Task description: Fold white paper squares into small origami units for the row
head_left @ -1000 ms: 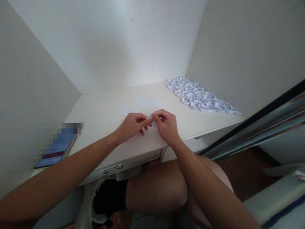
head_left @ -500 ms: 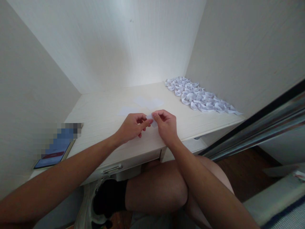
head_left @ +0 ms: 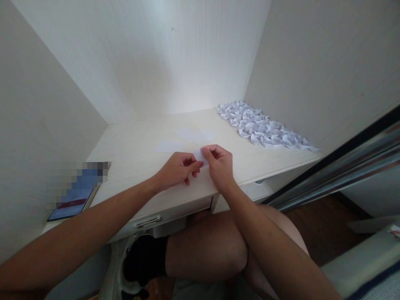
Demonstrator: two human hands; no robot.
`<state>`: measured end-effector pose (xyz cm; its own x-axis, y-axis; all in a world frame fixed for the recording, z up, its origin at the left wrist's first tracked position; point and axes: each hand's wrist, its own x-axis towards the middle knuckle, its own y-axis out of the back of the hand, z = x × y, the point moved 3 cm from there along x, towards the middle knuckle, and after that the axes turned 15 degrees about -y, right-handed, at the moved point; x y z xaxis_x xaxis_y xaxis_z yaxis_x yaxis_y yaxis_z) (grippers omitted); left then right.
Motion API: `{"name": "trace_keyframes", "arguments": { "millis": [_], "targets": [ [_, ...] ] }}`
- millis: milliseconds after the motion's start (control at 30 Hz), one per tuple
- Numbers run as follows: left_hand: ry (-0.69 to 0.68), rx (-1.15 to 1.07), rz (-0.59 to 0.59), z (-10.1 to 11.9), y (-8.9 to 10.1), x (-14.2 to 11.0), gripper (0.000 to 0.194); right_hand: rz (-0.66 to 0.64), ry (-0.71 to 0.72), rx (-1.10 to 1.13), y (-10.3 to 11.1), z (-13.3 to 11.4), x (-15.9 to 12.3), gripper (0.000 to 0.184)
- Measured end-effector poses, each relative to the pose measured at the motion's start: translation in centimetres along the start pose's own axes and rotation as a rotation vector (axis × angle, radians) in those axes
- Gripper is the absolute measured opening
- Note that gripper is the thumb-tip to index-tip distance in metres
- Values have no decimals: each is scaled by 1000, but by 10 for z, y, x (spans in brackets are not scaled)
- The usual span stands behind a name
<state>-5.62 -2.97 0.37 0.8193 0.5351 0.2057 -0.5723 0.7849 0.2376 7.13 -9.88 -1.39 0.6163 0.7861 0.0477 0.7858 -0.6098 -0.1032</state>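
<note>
Both my hands meet over the front middle of a pale wooden desk. My left hand and my right hand each pinch the same small white paper slip between thumb and fingers, held just above the desktop. Most of the slip is hidden by my fingers. A few flat white paper slips lie on the desk just beyond my hands, and another slip lies to their left.
A heap of several folded white paper pieces covers the desk's right rear, against the wall. A phone lies at the left front edge. White walls close in on three sides. A drawer handle and my bent knee are below the desk.
My hands have stayed in place; the fingers shifted slightly on the slip, which now shows a little more above my right thumb.
</note>
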Motion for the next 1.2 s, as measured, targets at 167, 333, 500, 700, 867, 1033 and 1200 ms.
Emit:
{"name": "trace_keyframes", "arguments": {
  "millis": [167, 333, 500, 700, 867, 1033, 1200],
  "targets": [
    [-5, -34, -22, -3, -4, 0, 44, 24, -29, 52, 1, 2, 1, 23],
    [-21, -40, -40, -4, -2, -1, 43, 28, -33, 84, 0, 2, 1, 23],
    [-59, 10, -56, 0, 0, -1, 46, -12, -61, 156, -2, 1, 0, 26],
    [-95, 29, -37, 3, -1, -2, 43, -107, -157, 286, -7, 1, -3, 27],
    [-148, 60, 31, 2, 3, -5, 48, -183, -245, 361, -10, 2, -4, 25],
    [-191, 58, 72, 4, 7, -6, 52, -243, -312, 396, -12, 1, -6, 23],
    [-251, 95, 71, 2, 8, -4, 51, -262, -336, 394, -12, 2, -6, 23]
  ]
}}
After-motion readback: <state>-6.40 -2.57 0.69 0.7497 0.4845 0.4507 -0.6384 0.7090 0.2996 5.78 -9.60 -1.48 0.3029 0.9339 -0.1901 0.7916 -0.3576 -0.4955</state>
